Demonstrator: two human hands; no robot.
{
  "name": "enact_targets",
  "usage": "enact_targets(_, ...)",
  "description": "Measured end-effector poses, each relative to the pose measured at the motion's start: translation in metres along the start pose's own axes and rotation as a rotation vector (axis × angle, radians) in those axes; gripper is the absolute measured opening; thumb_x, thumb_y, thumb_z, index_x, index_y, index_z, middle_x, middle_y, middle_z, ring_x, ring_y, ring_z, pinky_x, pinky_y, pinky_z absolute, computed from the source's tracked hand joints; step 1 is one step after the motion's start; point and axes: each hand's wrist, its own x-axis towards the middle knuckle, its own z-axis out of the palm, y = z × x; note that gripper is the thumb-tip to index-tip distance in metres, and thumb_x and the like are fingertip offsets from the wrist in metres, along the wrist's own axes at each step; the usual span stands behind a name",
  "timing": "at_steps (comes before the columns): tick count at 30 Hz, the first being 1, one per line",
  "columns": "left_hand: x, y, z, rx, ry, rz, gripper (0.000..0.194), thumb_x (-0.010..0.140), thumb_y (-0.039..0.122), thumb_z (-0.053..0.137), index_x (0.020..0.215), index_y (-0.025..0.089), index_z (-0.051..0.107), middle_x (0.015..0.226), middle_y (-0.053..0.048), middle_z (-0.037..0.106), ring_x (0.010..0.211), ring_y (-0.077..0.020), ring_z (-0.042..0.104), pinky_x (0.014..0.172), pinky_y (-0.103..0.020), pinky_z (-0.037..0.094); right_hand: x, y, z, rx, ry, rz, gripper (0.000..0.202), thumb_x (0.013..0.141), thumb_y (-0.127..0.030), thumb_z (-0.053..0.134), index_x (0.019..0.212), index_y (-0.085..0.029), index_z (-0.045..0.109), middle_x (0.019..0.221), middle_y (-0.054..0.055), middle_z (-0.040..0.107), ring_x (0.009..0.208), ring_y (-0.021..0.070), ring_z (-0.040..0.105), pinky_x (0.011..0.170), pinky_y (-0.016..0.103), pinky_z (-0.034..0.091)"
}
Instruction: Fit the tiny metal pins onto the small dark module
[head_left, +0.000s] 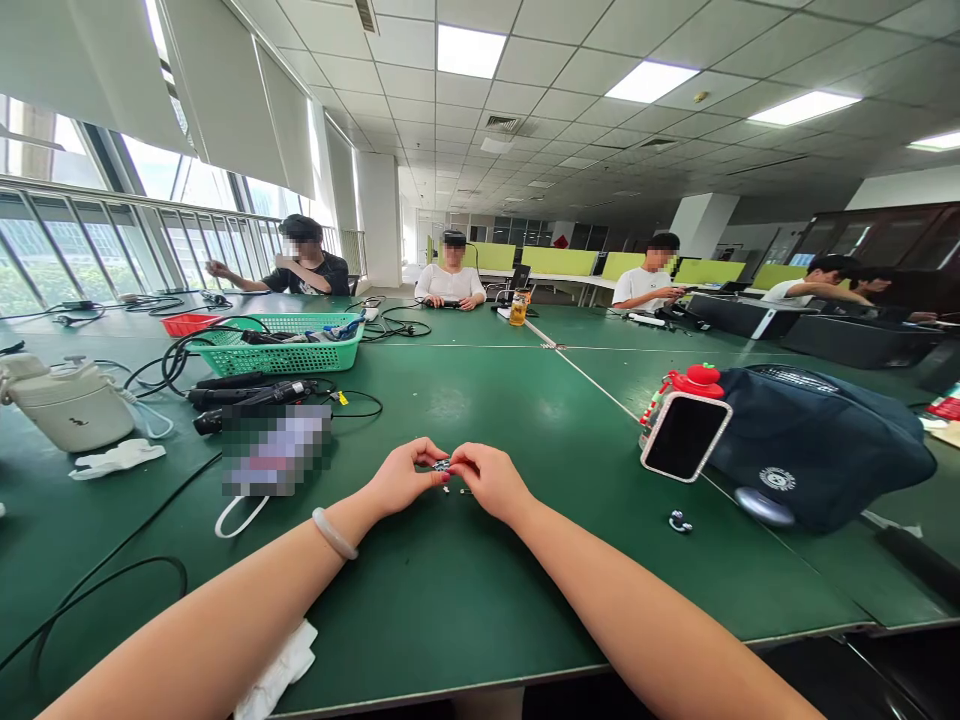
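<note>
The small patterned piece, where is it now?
In the head view, the small patterned piece is slightly left of centre, held between the left hand and the right hand, over the green table.

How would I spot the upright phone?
On the green table, right of the right hand, find the dark bag. At its left end, a phone stands tilted before a red-topped bottle. Its flat black screen and pale border set it apart.
</note>
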Motion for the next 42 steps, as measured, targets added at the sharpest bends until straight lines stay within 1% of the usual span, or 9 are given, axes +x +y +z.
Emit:
enact_targets(4, 0.003, -0.006, 0.000, -0.283, -0.046, -0.106, 0.032, 0.062, 0.035, 0.070, 0.082, 0.015, 0.054, 0.075, -0.002, 0.065, 0.072, -0.0148, 0.062, 0.072, -0.030, 0.048, -0.001, -0.004, -0.005, -0.264, 0.028, -0.217, 0.023, 0.090, -0.028, 0.039, 0.085, -0.018, 0.059, 0.086, 0.007, 0.062, 0.082, 0.0170, 0.053, 0.078, 0.029, 0.040)
enact_targets(8, 0.003, -0.008, 0.000, -0.373, -0.036, -0.153, 0.034, 0.062, 0.035, 0.072, 0.083, 0.015, 0.054, 0.079, -0.004, 0.069, 0.079, -0.0169, 0.063, 0.080, -0.034, 0.046, 0.000, -0.005, -0.005, -0.362, -0.023, -0.248, 0.029, 0.092, -0.029, 0.034, 0.089, -0.018, 0.061, 0.085, 0.009, 0.063, 0.081, 0.0182, 0.053, 0.079, 0.031, 0.039)
enact_targets(12, 0.004, -0.010, 0.000, -0.320, 0.011, -0.183, 0.037, 0.060, 0.039, 0.072, 0.082, 0.015, 0.055, 0.080, -0.006, 0.069, 0.082, -0.0197, 0.064, 0.081, -0.036, 0.045, 0.002, -0.002, -0.007, -0.296, 0.001, -0.071, 0.024, 0.090, -0.022, 0.039, 0.098, -0.020, 0.061, 0.091, 0.006, 0.064, 0.086, 0.0171, 0.054, 0.079, 0.029, 0.040)
enact_targets(16, 0.005, -0.013, 0.000, -0.280, 0.045, -0.201, 0.038, 0.059, 0.040, 0.072, 0.083, 0.015, 0.055, 0.078, -0.006, 0.070, 0.080, -0.0199, 0.065, 0.079, -0.036, 0.046, 0.001, 0.002, -0.010, -0.278, -0.151, 0.045, 0.017, 0.084, -0.022, 0.049, 0.082, -0.022, 0.067, 0.080, 0.003, 0.063, 0.080, 0.0166, 0.055, 0.073, 0.028, 0.040)
enact_targets(18, 0.006, -0.015, 0.000, -0.273, 0.040, -0.198, 0.037, 0.060, 0.038, 0.072, 0.083, 0.015, 0.056, 0.078, -0.006, 0.070, 0.079, -0.0194, 0.065, 0.078, -0.035, 0.046, -0.001, 0.002, -0.009, -0.267, -0.211, 0.039, 0.010, 0.079, -0.026, 0.057, 0.080, -0.022, 0.067, 0.079, 0.003, 0.062, 0.080, 0.0167, 0.055, 0.072, 0.027, 0.041)
enact_targets(22, 0.007, -0.018, 0.001, -0.226, 0.018, -0.187, 0.036, 0.062, 0.037, 0.070, 0.085, 0.015, 0.056, 0.077, -0.005, 0.069, 0.075, -0.0179, 0.064, 0.074, -0.033, 0.047, -0.001, -0.001, 0.000, -0.287, -0.217, 0.024, 0.013, 0.076, -0.033, 0.062, 0.080, -0.021, 0.065, 0.079, 0.003, 0.060, 0.079, 0.0170, 0.055, 0.068, 0.027, 0.040)
enact_targets(31, 0.007, -0.020, 0.002, -0.125, 0.007, -0.156, 0.029, 0.064, 0.032, 0.068, 0.085, 0.016, 0.055, 0.072, -0.002, 0.066, 0.070, -0.0152, 0.062, 0.070, -0.029, 0.047, 0.001, 0.006, 0.005, -0.424, -0.249, -0.026, 0.013, 0.082, -0.021, 0.051, 0.073, -0.019, 0.060, 0.076, 0.003, 0.057, 0.074, 0.0159, 0.052, 0.064, 0.026, 0.036)
enact_targets(38, 0.006, -0.021, 0.004, -0.013, -0.032, -0.170, 0.028, 0.061, 0.030, 0.067, 0.083, 0.017, 0.055, 0.067, 0.001, 0.061, 0.066, -0.0142, 0.060, 0.064, -0.026, 0.045, 0.004, 0.007, -0.011, -0.434, -0.121, -0.052, 0.015, 0.086, -0.014, 0.044, 0.081, -0.019, 0.057, 0.083, 0.002, 0.055, 0.076, 0.0130, 0.049, 0.066, 0.023, 0.036)
enact_targets(42, 0.005, -0.016, 0.005, 0.006, -0.071, -0.151, 0.024, 0.061, 0.028, 0.066, 0.079, 0.017, 0.055, 0.068, 0.002, 0.061, 0.067, -0.0143, 0.059, 0.064, -0.026, 0.045, 0.005, -0.002, -0.008, -0.484, -0.135, -0.147, 0.014, 0.086, -0.015, 0.045, 0.082, -0.019, 0.057, 0.084, 0.002, 0.055, 0.078, 0.0132, 0.049, 0.067, 0.023, 0.036)
